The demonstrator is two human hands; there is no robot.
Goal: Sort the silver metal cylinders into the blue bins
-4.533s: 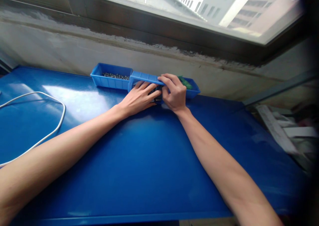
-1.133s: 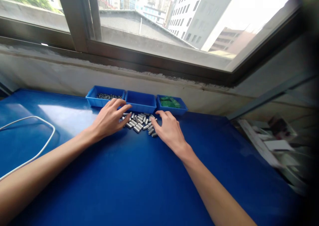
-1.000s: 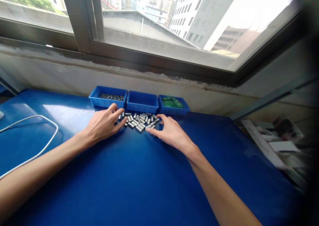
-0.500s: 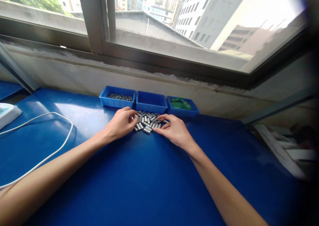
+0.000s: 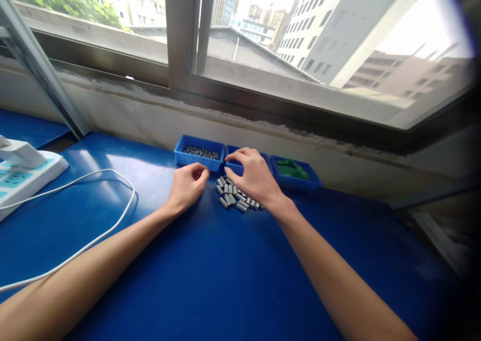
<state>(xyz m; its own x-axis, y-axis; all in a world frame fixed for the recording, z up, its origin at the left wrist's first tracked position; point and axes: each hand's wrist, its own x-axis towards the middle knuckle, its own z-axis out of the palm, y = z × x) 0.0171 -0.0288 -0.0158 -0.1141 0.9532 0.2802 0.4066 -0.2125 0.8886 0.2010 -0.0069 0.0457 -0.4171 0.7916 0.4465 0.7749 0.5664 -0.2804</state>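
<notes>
A pile of short, shiny grey metal pieces (image 5: 230, 189) lies on the blue tabletop in front of the bins. To the left of the pile is my left hand (image 5: 188, 184), its thumb and index finger pinched together; whatever may be between the tips is too small to make out. My right hand (image 5: 256, 176) hovers over the right part of the pile, thumb and fingers apart with nothing visible between them. It hides some of the pieces and part of the middle blue bin (image 5: 233, 166).
The left blue bin (image 5: 199, 161) contains many small metal parts, and the right blue bin (image 5: 300, 183) holds green material. A white power strip (image 5: 56, 164) with a plug and a white cable (image 5: 112, 225) are on the left. Behind the bins stand a wall and window.
The view has swung left, so the scene sits further right. My left hand has drawn away from the pile and closed into a pinch. My right hand has moved up toward the middle bin.
</notes>
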